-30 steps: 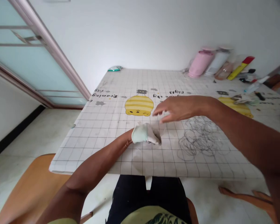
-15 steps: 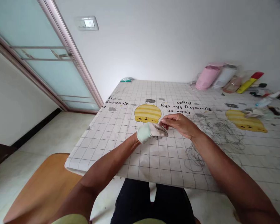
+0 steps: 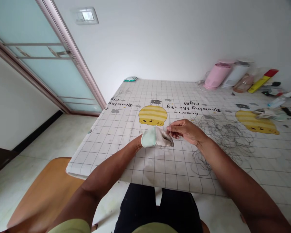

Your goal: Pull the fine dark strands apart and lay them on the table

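My left hand wears a whitish work glove with a pale green cuff. Its fingers are curled closed above the table, and whatever lies inside them is hidden. Just to the right, my bare right hand pinches thumb and forefinger together at the glove's fingertips. A thin, light sliver shows below that pinch, too small to name. Beside and partly behind my right forearm lies a loose tangle of thin dark strands, spread over the tablecloth. The strands could be wire or thread; I cannot tell which.
Along the wall at the back right stand a pink cylindrical container, a white one and a yellow-and-red box. Another glove lies at the right. A small green-and-white packet sits at the back left corner. An orange-brown chair stands left.
The gloved fingers have curled in more tightly. My right hand keeps its pinch beside them, and the view has shifted slightly.
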`<state>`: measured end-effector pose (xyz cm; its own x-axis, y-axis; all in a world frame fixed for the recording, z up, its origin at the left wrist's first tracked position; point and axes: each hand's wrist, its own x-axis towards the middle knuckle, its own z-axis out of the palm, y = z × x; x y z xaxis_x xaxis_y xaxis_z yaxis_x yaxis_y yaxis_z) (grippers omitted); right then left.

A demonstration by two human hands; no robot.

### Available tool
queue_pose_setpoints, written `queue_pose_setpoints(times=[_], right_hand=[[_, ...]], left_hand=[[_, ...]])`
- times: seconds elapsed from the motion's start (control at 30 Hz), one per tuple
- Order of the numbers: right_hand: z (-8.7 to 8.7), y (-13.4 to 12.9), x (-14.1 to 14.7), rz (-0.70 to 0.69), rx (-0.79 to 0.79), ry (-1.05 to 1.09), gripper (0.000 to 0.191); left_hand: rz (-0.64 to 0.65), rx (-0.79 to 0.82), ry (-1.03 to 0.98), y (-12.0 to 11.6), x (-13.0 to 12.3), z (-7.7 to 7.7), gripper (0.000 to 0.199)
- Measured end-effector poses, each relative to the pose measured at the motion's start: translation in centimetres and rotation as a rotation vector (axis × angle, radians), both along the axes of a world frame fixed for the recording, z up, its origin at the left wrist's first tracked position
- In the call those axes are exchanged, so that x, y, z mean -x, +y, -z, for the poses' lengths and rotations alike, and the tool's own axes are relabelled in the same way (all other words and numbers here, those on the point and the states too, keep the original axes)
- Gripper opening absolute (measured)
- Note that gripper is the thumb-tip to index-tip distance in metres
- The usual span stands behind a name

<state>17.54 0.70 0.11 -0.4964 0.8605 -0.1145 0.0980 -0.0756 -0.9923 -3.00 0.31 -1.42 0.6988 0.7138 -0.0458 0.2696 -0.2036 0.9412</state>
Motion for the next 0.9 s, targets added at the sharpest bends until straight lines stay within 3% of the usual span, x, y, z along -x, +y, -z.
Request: queue_pose_setpoints(times=[0.17, 0.3, 0.37, 0.47, 0.57, 0.7, 0.77, 0.9], right_hand=[[-0.6, -0.9, -0.1, 0.159, -0.185, 0.071, 0.026], [-0.4, -1.2, -0.2, 0.339, -0.268, 0.120, 0.028], [-0.1, -1.1, -0.3, 0.448, -0.292, 0.110, 0.030], [0.7, -1.0, -0.2, 0.570, -0.299, 0.081, 0.032], [1.4, -1.0, 0.3, 0.632, -0.323, 0.060, 0.033], [2.2, -1.0, 1.3, 0.657, -0.365, 0.020, 0.035], [2.3, -1.0, 1.6, 0.651, -0.360, 0.039, 0.034], [2.3, -0.7, 1.3, 0.562, -0.282, 0.105, 0.035]], left_hand=[[0.015, 0.083, -0.038, 0.7, 0.4, 0.1, 0.022], [-0.028, 0.022, -0.260, 0.9, 1.2, -0.1, 0.043], [-0.103, -0.031, -0.268, 0.6, 1.2, -0.1, 0.049], [-0.252, -0.151, -0.107, 0.0, 0.0, 0.1, 0.056], [-0.378, -0.375, 0.129, -0.5, -2.1, 0.7, 0.068], [-0.425, -0.580, 0.309, -0.3, -4.0, 1.9, 0.037], [-0.460, -0.527, 0.274, 0.0, -4.1, 2.4, 0.024], [-0.495, -0.209, 0.085, 0.2, -3.2, 2.2, 0.020]])
